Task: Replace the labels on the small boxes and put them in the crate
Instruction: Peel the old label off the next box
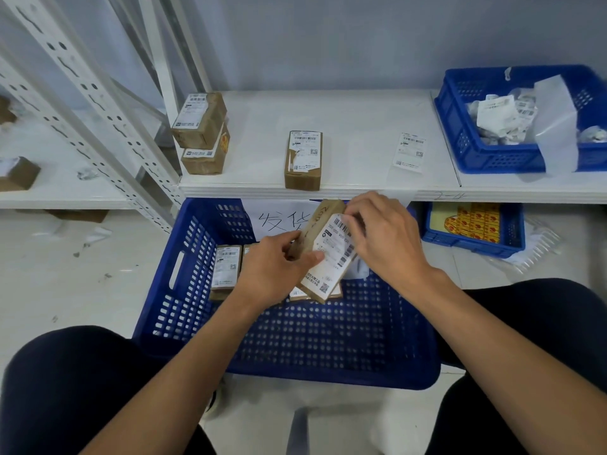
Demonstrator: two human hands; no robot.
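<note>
Above the blue crate (184,290), my left hand (272,270) grips a small box (320,218) from its side, and my right hand (387,238) pinches the top of its white label (331,256). Farther, another box (303,160) lies on the shelf (361,126).

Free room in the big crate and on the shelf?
Crate: near half bare, box row to near rim. Shelf: bare between stacked boxes and lone box, then to loose label. Crowded: crate's far side.
</note>
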